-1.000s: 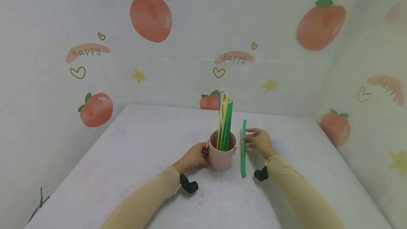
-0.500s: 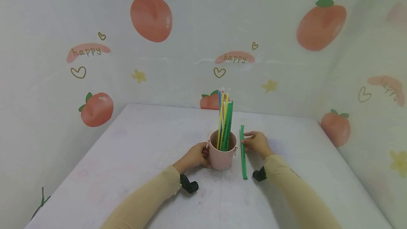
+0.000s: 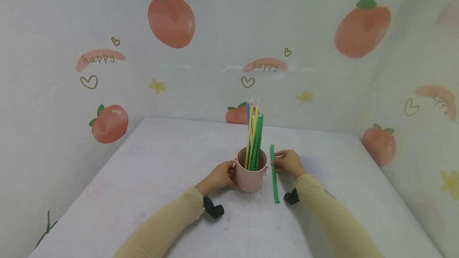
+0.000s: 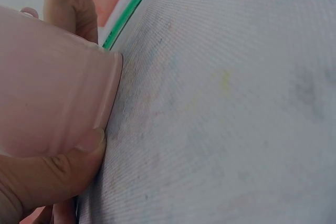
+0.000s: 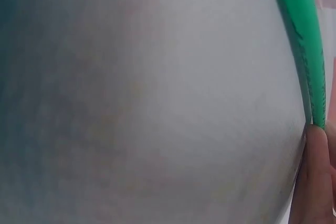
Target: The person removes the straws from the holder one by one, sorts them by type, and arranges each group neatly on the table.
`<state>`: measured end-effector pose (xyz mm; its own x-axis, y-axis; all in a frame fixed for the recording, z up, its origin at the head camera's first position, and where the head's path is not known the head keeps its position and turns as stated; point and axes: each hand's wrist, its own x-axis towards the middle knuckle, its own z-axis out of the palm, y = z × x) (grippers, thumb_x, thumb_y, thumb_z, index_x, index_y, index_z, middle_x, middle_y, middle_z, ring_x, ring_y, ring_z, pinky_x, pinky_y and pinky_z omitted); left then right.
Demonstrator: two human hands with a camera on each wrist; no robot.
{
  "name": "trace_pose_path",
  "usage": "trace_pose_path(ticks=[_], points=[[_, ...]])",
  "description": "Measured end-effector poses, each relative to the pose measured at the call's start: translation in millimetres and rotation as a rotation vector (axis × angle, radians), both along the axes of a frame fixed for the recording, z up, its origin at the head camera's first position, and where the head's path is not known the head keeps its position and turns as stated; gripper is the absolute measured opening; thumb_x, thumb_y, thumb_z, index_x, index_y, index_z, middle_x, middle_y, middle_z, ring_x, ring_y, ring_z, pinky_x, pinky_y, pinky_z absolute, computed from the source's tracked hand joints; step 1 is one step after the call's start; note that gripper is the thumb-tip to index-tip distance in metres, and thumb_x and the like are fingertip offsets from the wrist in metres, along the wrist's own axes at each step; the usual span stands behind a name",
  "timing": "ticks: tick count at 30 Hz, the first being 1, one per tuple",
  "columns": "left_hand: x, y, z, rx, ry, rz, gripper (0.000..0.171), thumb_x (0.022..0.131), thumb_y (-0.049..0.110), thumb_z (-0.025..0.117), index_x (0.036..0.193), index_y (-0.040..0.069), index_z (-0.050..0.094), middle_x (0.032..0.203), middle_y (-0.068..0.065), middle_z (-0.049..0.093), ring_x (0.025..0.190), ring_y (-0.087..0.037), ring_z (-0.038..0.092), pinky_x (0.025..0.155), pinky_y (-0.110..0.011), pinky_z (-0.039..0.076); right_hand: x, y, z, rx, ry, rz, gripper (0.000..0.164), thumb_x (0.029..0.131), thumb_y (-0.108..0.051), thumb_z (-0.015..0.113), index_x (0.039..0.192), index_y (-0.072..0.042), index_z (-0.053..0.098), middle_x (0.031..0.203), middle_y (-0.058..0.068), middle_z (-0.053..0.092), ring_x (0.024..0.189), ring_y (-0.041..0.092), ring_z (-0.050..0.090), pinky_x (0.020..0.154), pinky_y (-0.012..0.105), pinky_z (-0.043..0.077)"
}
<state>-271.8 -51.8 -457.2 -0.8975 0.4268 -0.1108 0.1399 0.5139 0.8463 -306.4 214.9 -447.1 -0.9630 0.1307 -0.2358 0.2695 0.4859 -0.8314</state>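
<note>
A small pink bucket (image 3: 250, 180) stands upright on the table, holding several yellow and blue straws and green-wrapped ones (image 3: 256, 142). My left hand (image 3: 223, 175) grips the bucket's left side; in the left wrist view its thumb (image 4: 79, 166) lies along the wall low down. To the bucket's right, a single green-wrapped straw (image 3: 275, 184) with dark print lies on the table, pointing away from me. My right hand (image 3: 289, 163) pinches it near its far half. In the right wrist view the fingertips meet on the green wrapper (image 5: 310, 51), close to the tabletop.
A white cloth (image 3: 179, 150) covers the table. Behind it and at both sides hangs a white curtain (image 3: 215, 31) printed with peaches and "happy". A dark green cord (image 3: 46, 228) shows at the lower left. Both wrists wear black cameras (image 3: 214, 208).
My right hand has moved slightly left and toward me, shifting the green-wrapped straw with it; the straw's far end has swung left. The left hand and bucket have stayed in place.
</note>
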Motion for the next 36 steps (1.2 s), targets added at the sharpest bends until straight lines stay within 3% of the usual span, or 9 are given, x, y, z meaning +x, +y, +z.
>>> trace_pose_path(ticks=[36], points=[[-1.0, -0.1, -1.4, -0.002, 0.004, 0.001, 0.064, 0.063, -0.003, 0.086, 0.12, 0.003, 0.058, 0.111, -0.01, 0.064, 0.107, -0.026, 0.061, 0.096, -0.039, 0.053, 0.0, -2.5, 0.2, 0.034, -0.059, -0.04, 0.043, 0.083, -0.005, 0.073, 0.124, 0.0, 0.061, 0.106, 0.019, 0.066, 0.066, 0.012, 0.063, 0.061, 0.023, 0.058]])
